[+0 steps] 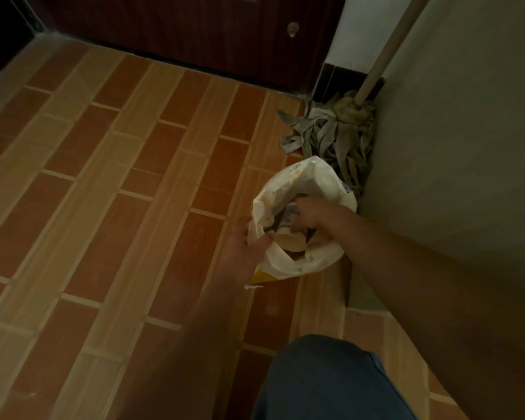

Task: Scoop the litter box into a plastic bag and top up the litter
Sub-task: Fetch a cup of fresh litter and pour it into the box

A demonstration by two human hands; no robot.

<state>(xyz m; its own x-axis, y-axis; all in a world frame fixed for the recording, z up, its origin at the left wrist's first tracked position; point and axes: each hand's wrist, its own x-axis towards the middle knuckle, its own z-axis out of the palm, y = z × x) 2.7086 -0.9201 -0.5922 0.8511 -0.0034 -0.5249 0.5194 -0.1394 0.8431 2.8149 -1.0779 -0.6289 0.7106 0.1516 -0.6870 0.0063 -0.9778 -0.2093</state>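
Left hand: the left hand (244, 237) is set at the left rim of the bag (300, 265); the rim is pinched between the thumb, laid inside, and the fingers, kept outside.
Right hand: the right hand (311, 215) is put into the bag's mouth from the right; its fingers are bent down among the contents, but whether anything is gripped cannot be told.
Bag: white plastic, stood on the floor (103, 207) with its mouth wide; it is found between the two hands and close to the wall (452, 147).
Writing: small dark print is seen on the bag, too blurred to be read; a yellow patch is shown at its lower left corner.
Contents: a cup (288, 241) is laid on its side just below the right hand; crumpled wrappers are seen beside it.
Mop: the mop (331, 131) is leaned on the wall just behind the bag, its strands spread on the tiles.
Door: a dark red door (194, 25) is seen at the far edge of the floor.
Knee: a knee (325, 380) in blue cloth is shown at the lower edge.
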